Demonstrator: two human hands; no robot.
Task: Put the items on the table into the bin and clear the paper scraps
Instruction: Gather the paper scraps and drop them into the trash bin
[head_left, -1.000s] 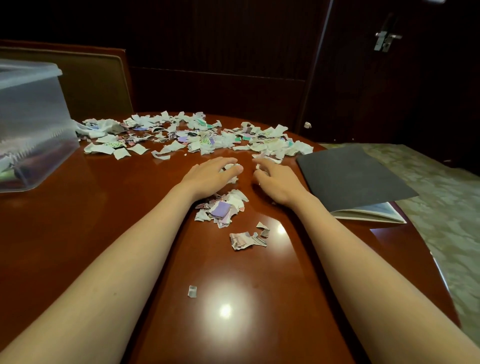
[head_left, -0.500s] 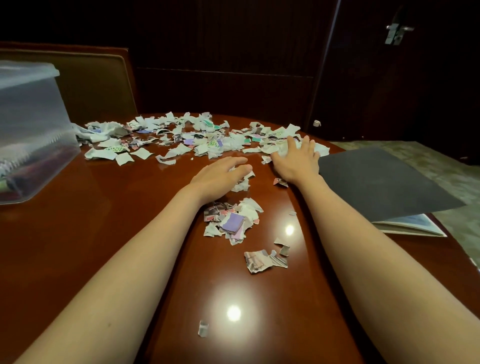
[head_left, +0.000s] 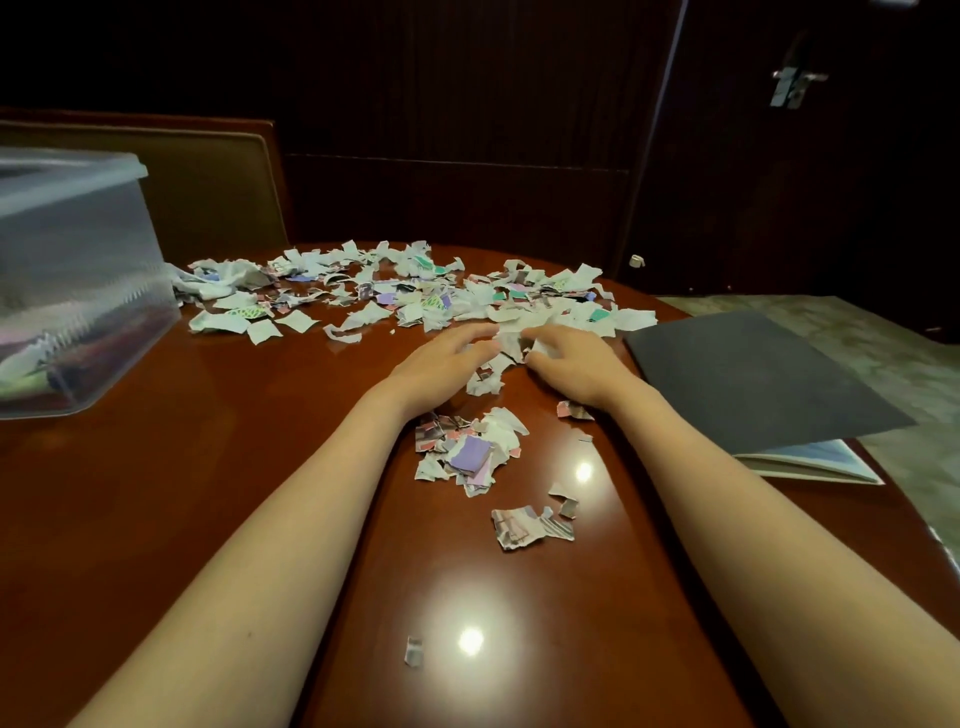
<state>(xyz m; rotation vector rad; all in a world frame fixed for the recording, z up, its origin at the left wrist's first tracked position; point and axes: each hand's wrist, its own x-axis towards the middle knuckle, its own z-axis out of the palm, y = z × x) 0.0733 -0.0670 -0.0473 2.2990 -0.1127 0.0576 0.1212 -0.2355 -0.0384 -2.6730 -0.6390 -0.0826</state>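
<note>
Two hands work at one table (head_left: 182, 493). The left hand (head_left: 441, 364) lies flat on the scraps (head_left: 395, 291), fingers straight; the right hand (head_left: 569, 364) curls its fingers round a few of them. The scraps, too many to count, spread across the far side, with one small heap (head_left: 470, 452) between the wrists. One clear bin (head_left: 78, 291) stands at the left, its contents blurred. One dark-covered book (head_left: 753, 379) lies at the right.

Padded chair (head_left: 208, 182), metal door handle (head_left: 792, 85), patterned floor (head_left: 909, 364)
</note>
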